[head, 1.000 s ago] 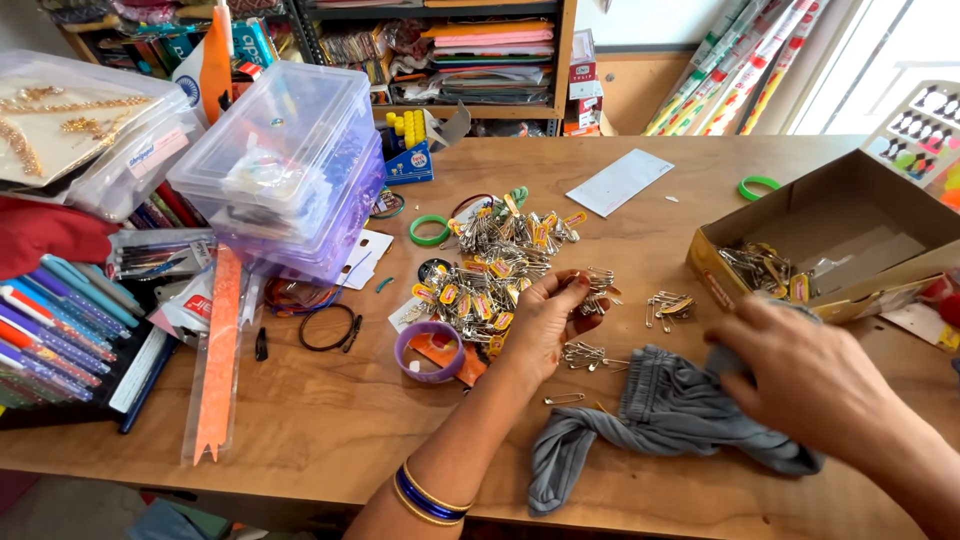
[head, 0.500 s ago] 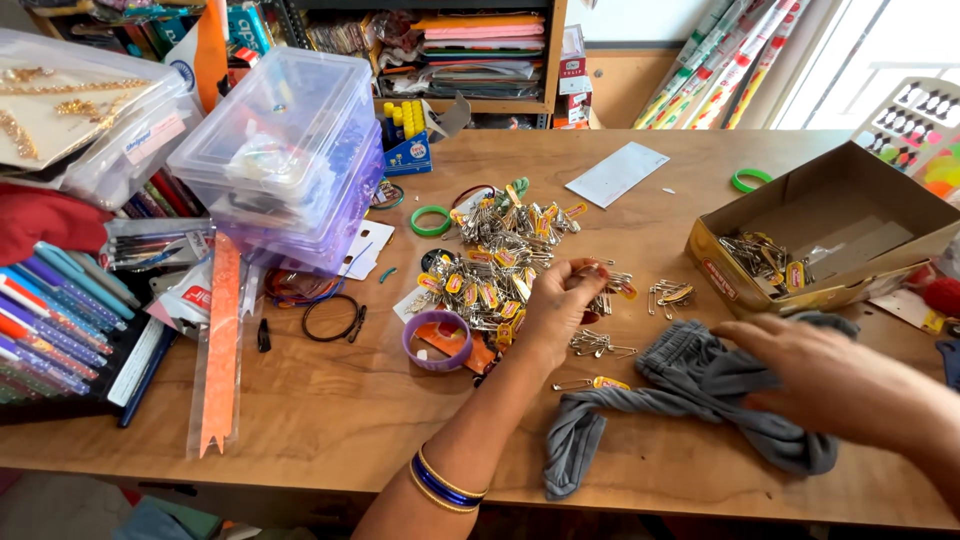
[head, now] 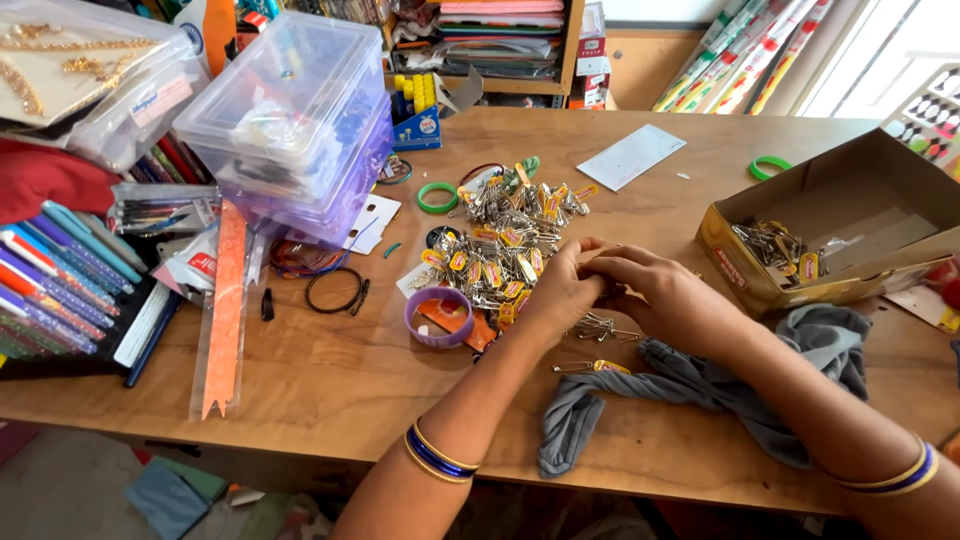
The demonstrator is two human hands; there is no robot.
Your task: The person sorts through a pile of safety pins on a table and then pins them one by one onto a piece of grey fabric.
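Note:
My left hand and my right hand meet at the middle of the wooden table, fingers pinched together over a small bunch of metal safety pins. What sits between the fingertips is mostly hidden. A large heap of safety pins with yellow tags lies just beyond the left hand. One loose tagged pin rests in front of the hands. A grey cloth lies under my right forearm.
An open cardboard box holding more pins stands at the right. Stacked clear plastic boxes stand at the back left, pens at the far left. A purple ring, green rings, and a white card lie around.
My right hand has moved left off the grey cloth and joined my left hand at the pins. The left hand stayed by the heap.

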